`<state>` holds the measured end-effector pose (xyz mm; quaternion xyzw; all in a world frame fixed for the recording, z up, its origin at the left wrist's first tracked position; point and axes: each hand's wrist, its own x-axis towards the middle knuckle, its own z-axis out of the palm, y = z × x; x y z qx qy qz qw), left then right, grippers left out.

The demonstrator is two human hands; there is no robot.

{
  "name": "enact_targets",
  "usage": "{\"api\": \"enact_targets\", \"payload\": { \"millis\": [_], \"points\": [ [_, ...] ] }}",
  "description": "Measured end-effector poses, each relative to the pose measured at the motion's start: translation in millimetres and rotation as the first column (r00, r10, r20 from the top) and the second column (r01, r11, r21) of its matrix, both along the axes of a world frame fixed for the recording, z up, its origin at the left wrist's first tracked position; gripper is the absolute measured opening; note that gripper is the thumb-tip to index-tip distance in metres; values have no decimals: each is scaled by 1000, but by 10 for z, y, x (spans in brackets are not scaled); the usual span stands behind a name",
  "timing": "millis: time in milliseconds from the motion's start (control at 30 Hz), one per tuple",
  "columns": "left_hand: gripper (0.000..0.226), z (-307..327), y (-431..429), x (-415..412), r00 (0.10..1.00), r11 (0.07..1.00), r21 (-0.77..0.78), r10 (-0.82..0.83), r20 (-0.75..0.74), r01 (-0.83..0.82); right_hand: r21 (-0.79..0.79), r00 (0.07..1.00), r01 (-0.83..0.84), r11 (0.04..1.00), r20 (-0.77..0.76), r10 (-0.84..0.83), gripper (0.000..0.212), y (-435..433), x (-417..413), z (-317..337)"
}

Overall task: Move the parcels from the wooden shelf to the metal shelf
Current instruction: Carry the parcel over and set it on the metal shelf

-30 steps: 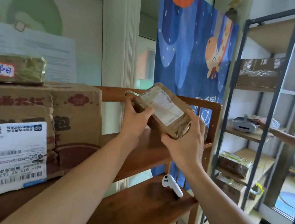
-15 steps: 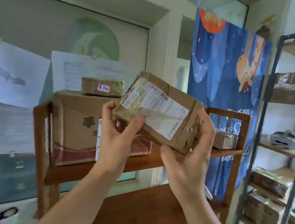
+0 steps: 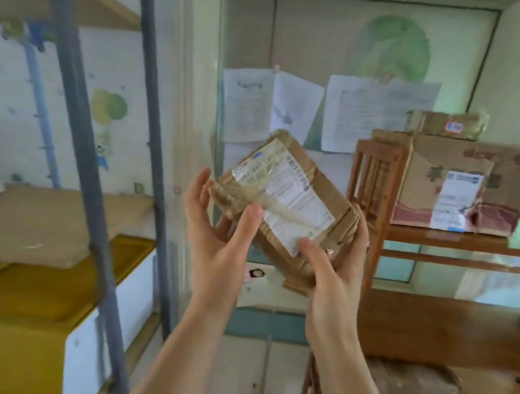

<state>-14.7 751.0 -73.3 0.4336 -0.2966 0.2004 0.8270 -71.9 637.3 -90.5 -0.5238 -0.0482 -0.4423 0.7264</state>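
Note:
I hold a small brown taped parcel (image 3: 312, 182) with a white shipping label in both hands, in mid-air at the centre of the view. My left hand (image 3: 218, 234) grips its left end, thumb on top. My right hand (image 3: 337, 265) cups its lower right end. The wooden shelf (image 3: 377, 187) stands to the right, carrying a large cardboard box (image 3: 458, 184) with a small flat parcel (image 3: 445, 124) on top of it. A metal shelf (image 3: 83, 139) with grey posts and a light board (image 3: 45, 220) stands to the left.
Papers (image 3: 272, 107) are pinned on a glass panel straight ahead. A yellow and white cabinet (image 3: 42, 301) sits under the metal shelf's board. The wooden shelf's lower board (image 3: 441, 323) runs along the right.
The view has swung left: the wooden shelf now lies to the right and a metal shelf has come in at the left. The parcel stays in both hands, carried away from the wooden shelf.

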Motion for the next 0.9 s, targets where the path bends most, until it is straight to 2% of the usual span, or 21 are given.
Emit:
{"api": "enact_targets", "payload": {
  "millis": [67,100,200,300,400,567,667,733,800,900],
  "points": [
    [84,-26,478,-9,996,998,-49,29,-81,-33,131,997,-74,989,0,75,66,455,100,-59],
    [84,-53,688,-27,992,998,-39,42,-121,-48,189,996,-91,978,-4,93,57,679,137,-99],
    [80,-270,1192,-81,981,996,84,16,-196,1,275,993,-106,955,-23,117,50,1298,227,-295],
    [84,-488,1661,-129,973,996,86,-11,-230,31,203,989,-111,973,-76,129,52,1722,250,-477],
    [79,-581,2031,-153,976,993,114,45,-211,-21,38,982,-166,985,-88,169,37,1870,272,-600],
    [75,-619,2334,-218,972,978,185,131,-194,-95,-99,960,-273,957,-90,265,34,1968,350,-681],
    [75,-613,2493,-240,949,970,149,220,-225,-189,-166,955,-294,941,-85,284,33,2125,379,-670],
    [66,-610,2629,-257,954,985,54,171,-247,-162,-121,939,-336,934,-115,323,32,2287,365,-666],
    [55,-608,2822,-251,955,991,-15,125,-268,-134,72,852,-471,879,-224,474,47,2459,385,-623],
    [72,-566,3129,-202,920,973,22,223,-323,-228,378,595,-580,722,-409,692,59,2679,545,-481]
  ]
}}
